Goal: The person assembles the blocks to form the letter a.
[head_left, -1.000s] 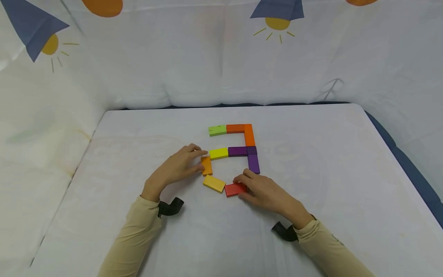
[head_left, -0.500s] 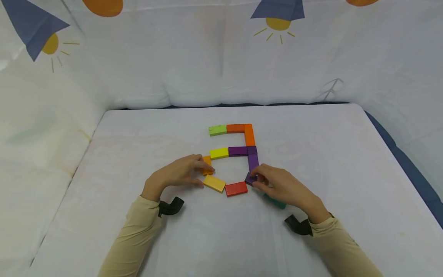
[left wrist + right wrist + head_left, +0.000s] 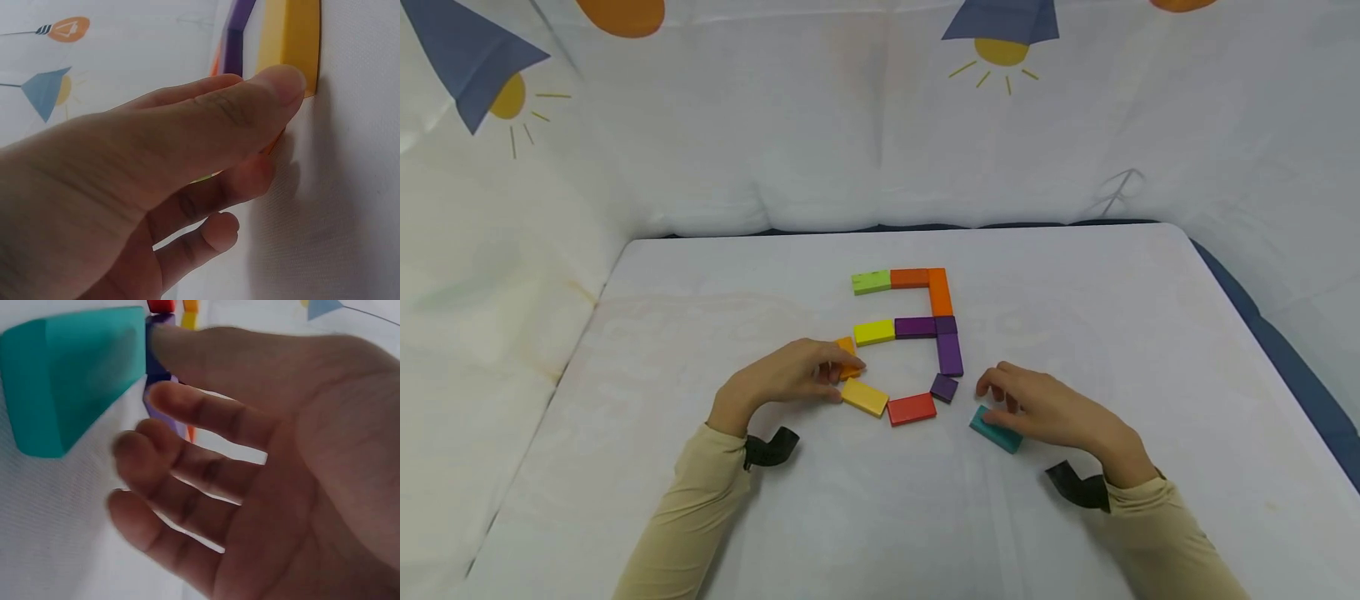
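Note:
Coloured flat blocks lie on the white table in a digit-like outline. My left hand (image 3: 790, 375) is at its left side, thumb at the left end of the yellow-orange block (image 3: 865, 397) and fingertips over the orange block (image 3: 847, 343), partly hiding it. In the left wrist view the thumb tip overlaps the corner of that yellow-orange block, the fingers loosely bent. My right hand (image 3: 1052, 408) hovers by a teal block (image 3: 992, 433), thumb over its upper edge, fingers relaxed and apart. A small dark purple block (image 3: 944, 387) lies between the red block (image 3: 912, 409) and a long purple block (image 3: 950, 355).
Farther up lie a yellow block (image 3: 874, 332), another purple block (image 3: 915, 327), an upright orange block (image 3: 940, 292), a dark orange block (image 3: 910, 278) and a lime-green block (image 3: 871, 282). A white printed curtain (image 3: 820, 125) hangs behind the table.
My right hand has gone from the red block to the small purple block, let it go beside the long purple block, and moved right to the teal block. My left hand has shifted slightly down.

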The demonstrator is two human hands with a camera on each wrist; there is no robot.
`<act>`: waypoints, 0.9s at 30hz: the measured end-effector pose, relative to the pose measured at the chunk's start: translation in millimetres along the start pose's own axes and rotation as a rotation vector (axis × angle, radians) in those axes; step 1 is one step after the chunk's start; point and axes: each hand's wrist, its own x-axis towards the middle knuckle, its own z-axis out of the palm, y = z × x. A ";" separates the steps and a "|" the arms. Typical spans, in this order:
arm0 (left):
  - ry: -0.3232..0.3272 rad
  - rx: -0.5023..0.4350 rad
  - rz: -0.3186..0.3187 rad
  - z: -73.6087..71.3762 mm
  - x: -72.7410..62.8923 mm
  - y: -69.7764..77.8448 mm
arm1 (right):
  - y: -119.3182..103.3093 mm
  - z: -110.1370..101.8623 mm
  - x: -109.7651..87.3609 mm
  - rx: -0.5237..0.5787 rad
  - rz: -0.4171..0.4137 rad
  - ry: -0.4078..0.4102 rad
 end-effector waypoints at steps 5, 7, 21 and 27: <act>0.012 -0.007 0.006 0.5 0.3 0.0 | 2.8 -2.2 -3.0 0.007 0.000 -0.065; 0.020 -0.003 0.008 0.8 0.8 -0.1 | 3.2 -1.8 -3.1 0.009 -0.002 -0.082; 0.276 0.068 -0.369 3.3 4.7 -5.9 | 5.2 1.1 -0.5 0.065 0.049 -0.135; 0.265 0.087 -0.356 5.1 5.4 -8.5 | 5.7 1.2 0.4 0.070 0.055 -0.139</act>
